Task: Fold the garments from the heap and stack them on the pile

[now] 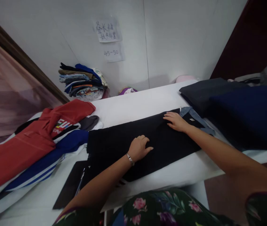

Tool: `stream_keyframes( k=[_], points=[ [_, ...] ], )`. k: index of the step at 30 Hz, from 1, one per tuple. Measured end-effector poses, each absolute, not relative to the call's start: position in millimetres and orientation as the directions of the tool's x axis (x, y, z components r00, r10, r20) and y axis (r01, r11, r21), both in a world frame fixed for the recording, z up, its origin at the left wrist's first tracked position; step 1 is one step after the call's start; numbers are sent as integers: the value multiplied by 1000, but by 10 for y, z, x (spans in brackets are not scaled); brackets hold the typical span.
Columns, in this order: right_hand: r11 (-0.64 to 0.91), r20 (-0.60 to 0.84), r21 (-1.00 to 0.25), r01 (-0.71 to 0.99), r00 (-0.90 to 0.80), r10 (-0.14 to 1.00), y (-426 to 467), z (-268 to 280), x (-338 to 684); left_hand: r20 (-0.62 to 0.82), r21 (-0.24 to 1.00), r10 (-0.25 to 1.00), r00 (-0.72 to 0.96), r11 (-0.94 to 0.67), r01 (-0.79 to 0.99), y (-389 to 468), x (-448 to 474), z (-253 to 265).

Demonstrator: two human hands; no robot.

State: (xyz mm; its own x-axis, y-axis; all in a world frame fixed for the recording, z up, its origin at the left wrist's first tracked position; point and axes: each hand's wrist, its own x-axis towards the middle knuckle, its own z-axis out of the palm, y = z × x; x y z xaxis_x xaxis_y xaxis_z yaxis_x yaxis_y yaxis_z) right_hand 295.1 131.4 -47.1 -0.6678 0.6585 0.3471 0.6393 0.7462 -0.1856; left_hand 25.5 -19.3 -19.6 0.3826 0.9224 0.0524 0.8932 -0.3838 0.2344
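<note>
A black garment [114,142] lies folded into a long strip across the white table [135,103]. My left hand [139,147] rests on its middle with the fingers curled loosely, a bracelet on the wrist. My right hand [176,121] lies flat on the garment's far right end, fingers spread, next to a grey-blue collar [192,113]. Neither hand grips anything that I can see.
A red garment [29,141] and a blue-and-white striped one [53,157] lie heaped at the left. Dark grey and navy folded clothes [241,110] sit at the right. A stack of folded clothes [82,81] stands against the wall under paper notes [108,31]. A dark flat board [71,185] lies near the front.
</note>
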Motion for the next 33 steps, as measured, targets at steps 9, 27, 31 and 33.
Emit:
stream_keyframes(
  k=[9,27,31,33],
  points=[
    [615,258,-84,784,-579,773,1254,-517,2938,38,238,927,373,-371,898,-267,298,-195],
    [383,138,-140,913,-365,921,1419,-295,2768,75,135,911,405,-411,902,-58,317,-463],
    [221,60,-138,965,-215,975,1632,-382,2905,59,85,910,411,-415,906,-93,310,-568],
    [168,-4,-148,975,-170,985,1699,-477,3007,55,67,908,416,-419,905,-111,308,-565]
  ],
)
